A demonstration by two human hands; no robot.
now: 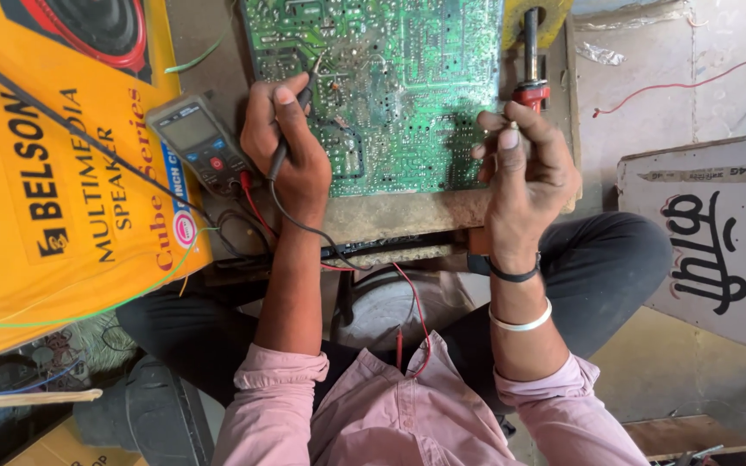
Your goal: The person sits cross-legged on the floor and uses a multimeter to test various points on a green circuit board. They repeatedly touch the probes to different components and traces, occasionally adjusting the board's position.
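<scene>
Head view: left hand [291, 151] grasping black probe [291, 129], tip on green circuit board [390, 78] directly ahead of both hands. Right hand [524, 168] pinching small metal part [512, 126] over board's near right edge. Grey multimeter [200, 142] just left of left hand; red-collared soldering iron [531, 60] beyond right hand.

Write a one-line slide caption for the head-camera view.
Left hand presses a black probe to a green circuit board, right hand pinching a small part, multimeter alongside.
</scene>
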